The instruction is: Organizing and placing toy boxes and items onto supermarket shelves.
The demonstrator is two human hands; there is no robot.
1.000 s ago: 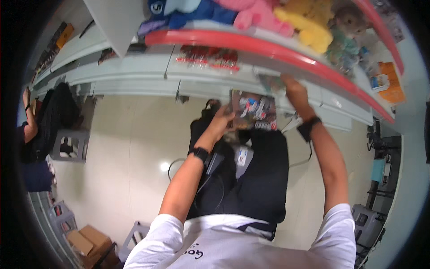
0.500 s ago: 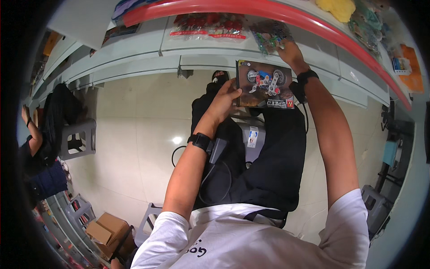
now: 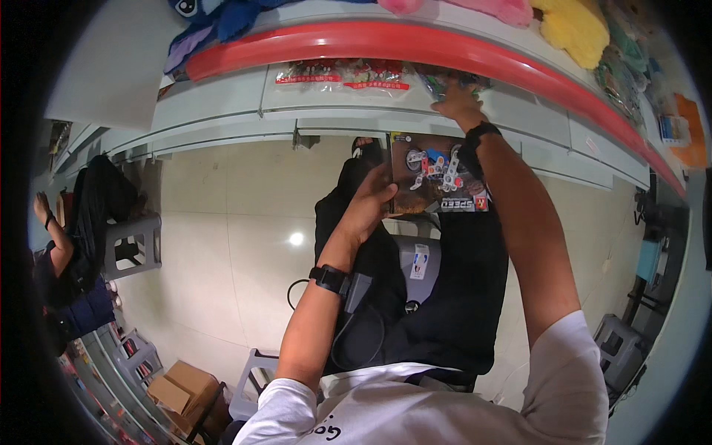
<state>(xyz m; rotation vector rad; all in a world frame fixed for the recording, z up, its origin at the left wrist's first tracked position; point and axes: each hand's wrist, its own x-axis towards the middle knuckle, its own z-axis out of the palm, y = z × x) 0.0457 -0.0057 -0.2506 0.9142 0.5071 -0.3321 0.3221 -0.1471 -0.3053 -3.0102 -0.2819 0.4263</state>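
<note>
My left hand (image 3: pixel 373 199) is closed on the left edge of a flat, dark toy-kit box (image 3: pixel 426 180), whose front pictures a small construction-toy motorbike in white, red and blue. The box lies above my knees, just in front of the shelf; my right wrist hides part of its right side. Reaching over it, my right hand (image 3: pixel 461 104) lies on a clear plastic packet (image 3: pixel 430 80) with dark and green contents on the white shelf. The fingers are spread over the packet, with their tips partly hidden under the red rail. Two red-and-white printed plastic bags (image 3: pixel 374 78) lie beside that packet.
A thick red rail (image 3: pixel 326 46) curves above the shelf (image 3: pixel 326 102). Plush toys, one yellow (image 3: pixel 575 30), sit behind it. A grey stool (image 3: pixel 133 241) stands near another person (image 3: pixel 63 252) at left. An open cardboard box (image 3: pixel 182 389) is at lower left.
The view has tilted toward the shelf, showing more plush toys. My right hand's fingers have spread over the packet, and its wrist now covers part of the box. My left hand keeps its hold.
</note>
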